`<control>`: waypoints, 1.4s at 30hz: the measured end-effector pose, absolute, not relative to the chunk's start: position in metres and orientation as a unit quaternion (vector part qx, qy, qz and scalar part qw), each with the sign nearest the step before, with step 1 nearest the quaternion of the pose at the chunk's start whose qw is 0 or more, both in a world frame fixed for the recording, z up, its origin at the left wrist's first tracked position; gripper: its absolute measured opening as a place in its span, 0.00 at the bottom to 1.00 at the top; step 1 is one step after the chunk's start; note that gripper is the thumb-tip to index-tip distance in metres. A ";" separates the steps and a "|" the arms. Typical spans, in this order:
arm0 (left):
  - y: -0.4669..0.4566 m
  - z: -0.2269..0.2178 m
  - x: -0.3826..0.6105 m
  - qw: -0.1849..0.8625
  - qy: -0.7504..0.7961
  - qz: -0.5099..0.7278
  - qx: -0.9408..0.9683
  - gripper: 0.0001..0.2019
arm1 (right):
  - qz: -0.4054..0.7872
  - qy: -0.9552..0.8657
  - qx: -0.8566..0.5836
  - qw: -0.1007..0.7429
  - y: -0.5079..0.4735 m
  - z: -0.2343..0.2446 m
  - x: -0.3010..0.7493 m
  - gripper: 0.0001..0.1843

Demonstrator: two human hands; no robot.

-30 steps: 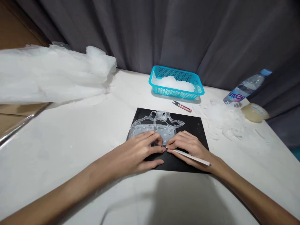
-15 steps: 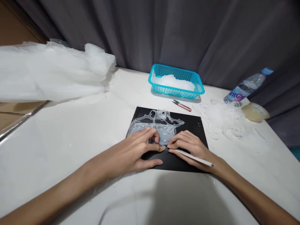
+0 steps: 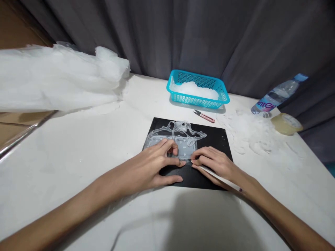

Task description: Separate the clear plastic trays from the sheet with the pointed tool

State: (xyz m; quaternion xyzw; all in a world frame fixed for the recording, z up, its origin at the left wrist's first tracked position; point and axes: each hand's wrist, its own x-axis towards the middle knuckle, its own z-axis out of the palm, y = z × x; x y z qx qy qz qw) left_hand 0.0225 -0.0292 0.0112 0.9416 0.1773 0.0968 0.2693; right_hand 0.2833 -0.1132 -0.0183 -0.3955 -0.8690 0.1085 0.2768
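Note:
A translucent, rubbery-looking flat piece with pale dots point(image 3: 185, 148) lies on a black mat point(image 3: 214, 137). Clear, stringy frame-like strips point(image 3: 180, 129) are draped over its far edge. My left hand point(image 3: 158, 164) rests across the piece with fingers apart; one fingertip presses at its near edge, and the thumb is on the mat. Close beside that fingertip, my right hand point(image 3: 214, 162) pinches a slim white tool point(image 3: 221, 179), whose long end slants back toward my wrist. Its working tip is too small and too covered by fingers to make out.
Behind the mat are pink-handled thread snips point(image 3: 206, 116) and a blue basket point(image 3: 197, 101) with white material inside. To the right are clear scraps point(image 3: 251, 136), a tape roll point(image 3: 286, 123) and a water bottle point(image 3: 277, 96). A large white plastic bundle point(image 3: 60, 78) lies at left.
My right hand and the white tool have shifted very slightly along the near edge of the piece. My left hand stays in place; the whole view has moved a little.

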 end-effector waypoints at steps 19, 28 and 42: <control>-0.029 0.011 0.019 0.275 0.199 0.044 0.940 0.17 | 0.176 -0.853 -0.399 0.288 -0.109 -0.021 0.285 0.02; -0.028 0.009 0.023 0.285 0.196 0.059 0.936 0.14 | 0.083 -0.877 -0.387 0.272 -0.108 -0.022 0.278 0.04; -0.026 0.008 0.022 0.301 0.202 0.046 0.931 0.14 | -0.026 -0.881 -0.385 0.273 -0.110 -0.036 0.276 0.07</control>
